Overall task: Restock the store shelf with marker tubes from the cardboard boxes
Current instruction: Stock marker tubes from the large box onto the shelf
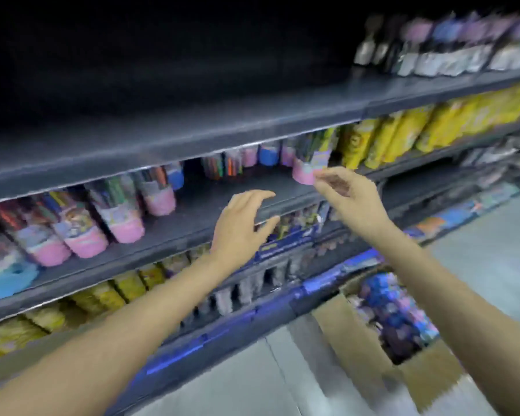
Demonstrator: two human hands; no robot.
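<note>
Now the right hand (339,187) fingers a pink-capped marker tube (308,163) at one o'clock on the shelf (210,205), left hand (240,223) spread and holding nothing, so next likely comes another tube from the box (357,334) at five.

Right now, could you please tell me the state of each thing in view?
left hand: open, empty, over the shelf edge.
right hand: fingertips at a pink-based tube; grip unclear.
shelf: partly stocked, with a bare gap.
cardboard box: open, tubes inside.

Both arms outstretched, fingers (260,196) loosely spread.
</note>
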